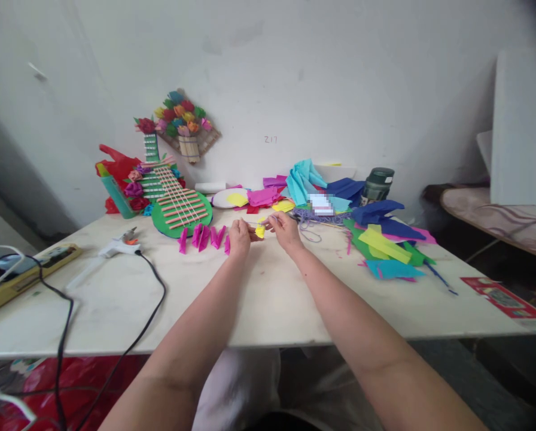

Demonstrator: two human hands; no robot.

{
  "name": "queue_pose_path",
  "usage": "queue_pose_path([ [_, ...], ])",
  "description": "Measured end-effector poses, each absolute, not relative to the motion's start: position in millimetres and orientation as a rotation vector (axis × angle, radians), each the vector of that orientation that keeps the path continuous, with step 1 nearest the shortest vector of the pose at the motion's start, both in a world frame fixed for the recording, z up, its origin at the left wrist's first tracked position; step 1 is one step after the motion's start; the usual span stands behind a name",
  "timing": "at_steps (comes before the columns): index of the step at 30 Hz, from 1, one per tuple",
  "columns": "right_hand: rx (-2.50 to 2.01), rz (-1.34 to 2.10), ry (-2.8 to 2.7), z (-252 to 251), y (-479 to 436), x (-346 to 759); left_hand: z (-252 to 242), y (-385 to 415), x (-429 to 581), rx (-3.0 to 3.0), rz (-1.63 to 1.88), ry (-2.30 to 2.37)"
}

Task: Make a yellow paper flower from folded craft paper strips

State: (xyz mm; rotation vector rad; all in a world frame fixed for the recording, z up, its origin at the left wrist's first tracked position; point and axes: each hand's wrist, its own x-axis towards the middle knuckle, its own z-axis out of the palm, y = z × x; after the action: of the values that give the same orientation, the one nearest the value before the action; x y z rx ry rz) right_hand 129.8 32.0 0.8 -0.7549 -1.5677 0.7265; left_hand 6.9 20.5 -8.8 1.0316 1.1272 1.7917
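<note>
Over the middle of the table, my left hand [241, 238] is closed, its fingers at a small yellow crepe paper piece [260, 230]. Right beside it, my right hand [284, 230] pinches what looks like a thin strand of purple yarn close to the yellow paper. Both hands' fingertips are small and partly hidden. A tangle of purple yarn [310, 219] lies just beyond my right hand. To the left of my left hand, several folded magenta paper pieces [200, 237] stand in a row, the last one partly behind the hand.
A green paper-and-stick instrument model [178, 212] leans at the back left. Near it lie a hot glue gun [119, 245] with a black cord and a power strip [34, 278]. Coloured crepe paper [384, 242] and a dark jar [378, 185] occupy the right side. A flower decoration [188, 146] leans against the wall.
</note>
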Motion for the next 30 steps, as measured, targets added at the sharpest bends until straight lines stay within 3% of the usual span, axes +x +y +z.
queue_pose_path([
  [11,-0.762,0.723,-1.516,2,37,136,-3,21,1,0.915,2.013,1.132],
  [20,-0.627,1.214,-1.13,12,35,139,-4,22,-8,0.856,1.87,0.977],
  [30,-0.499,1.366,-0.984,14,36,141,-6,21,-7,0.775,1.789,0.921],
])
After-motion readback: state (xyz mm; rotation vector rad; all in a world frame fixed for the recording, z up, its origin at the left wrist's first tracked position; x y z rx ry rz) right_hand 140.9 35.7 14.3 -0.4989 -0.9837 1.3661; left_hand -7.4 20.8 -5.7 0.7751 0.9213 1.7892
